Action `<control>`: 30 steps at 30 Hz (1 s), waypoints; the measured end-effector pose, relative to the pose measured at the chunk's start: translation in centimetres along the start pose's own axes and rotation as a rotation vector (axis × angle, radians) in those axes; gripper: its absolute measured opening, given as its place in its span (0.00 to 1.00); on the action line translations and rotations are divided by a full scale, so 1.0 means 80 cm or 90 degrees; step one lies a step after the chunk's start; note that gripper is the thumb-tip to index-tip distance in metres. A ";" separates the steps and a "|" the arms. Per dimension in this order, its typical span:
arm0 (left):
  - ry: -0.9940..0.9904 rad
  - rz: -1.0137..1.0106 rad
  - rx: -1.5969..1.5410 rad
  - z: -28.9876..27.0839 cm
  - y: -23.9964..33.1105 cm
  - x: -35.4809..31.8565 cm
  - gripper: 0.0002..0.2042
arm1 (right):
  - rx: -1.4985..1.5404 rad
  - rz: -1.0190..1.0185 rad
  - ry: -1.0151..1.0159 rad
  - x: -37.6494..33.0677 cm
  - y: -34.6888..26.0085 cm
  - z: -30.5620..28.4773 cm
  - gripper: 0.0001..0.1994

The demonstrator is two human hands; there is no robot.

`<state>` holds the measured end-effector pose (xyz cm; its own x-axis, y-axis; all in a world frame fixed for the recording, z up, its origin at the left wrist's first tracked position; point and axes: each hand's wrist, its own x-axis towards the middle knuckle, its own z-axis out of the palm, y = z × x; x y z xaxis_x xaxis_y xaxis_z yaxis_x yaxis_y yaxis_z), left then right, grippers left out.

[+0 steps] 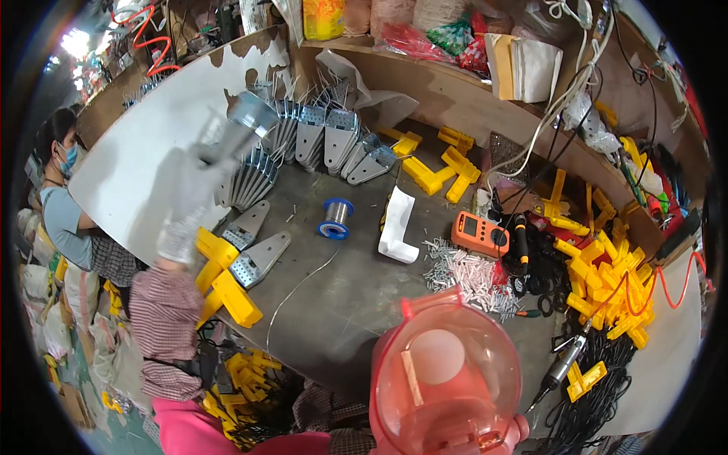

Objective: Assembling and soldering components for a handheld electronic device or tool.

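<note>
My left hand [182,227], in a pale knitted glove, reaches up over the left side of the bench. Motion smears its fingers. Beyond them a silvery metal bracket [254,115] is blurred too, raised and moving with the hand, so I take it as held. Fanned stacks of similar brackets [340,138] stand at the back. Two yellow plastic parts, one a yellow handle [236,299], lie by my wrist with metal brackets [259,259] on their ends. My right hand does not show; a large pink see-through jug [447,379] covers the front middle.
On the grey bench are a solder wire spool [334,218], a bent white piece [397,226], an orange multimeter [479,233] and many small pins [474,277]. Yellow parts [607,277], black cables [595,387] and a powered screwdriver [567,360] crowd the right. A masked person [68,220] is at left.
</note>
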<state>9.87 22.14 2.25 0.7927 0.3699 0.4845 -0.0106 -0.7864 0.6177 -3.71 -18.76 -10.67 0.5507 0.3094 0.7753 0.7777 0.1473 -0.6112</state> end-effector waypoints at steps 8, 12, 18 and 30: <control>-0.080 -0.137 0.051 0.182 -0.102 -0.054 0.24 | -0.047 0.013 -0.001 0.005 -0.010 -0.006 0.22; -0.156 -0.193 0.178 0.197 -0.103 -0.050 0.24 | -0.047 0.012 0.005 0.002 -0.015 -0.013 0.22; -0.119 -0.032 0.310 0.190 -0.107 -0.056 0.25 | -0.050 0.014 0.013 0.002 -0.021 -0.010 0.22; -0.082 -0.046 0.165 0.191 -0.107 -0.033 0.25 | -0.038 0.019 0.017 -0.002 -0.015 -0.010 0.22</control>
<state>17.20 20.36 -13.77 0.8566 0.3774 0.3519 0.1926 -0.8665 0.4606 -4.47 -19.73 -9.90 0.5812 0.2869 0.7616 0.7772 0.0818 -0.6239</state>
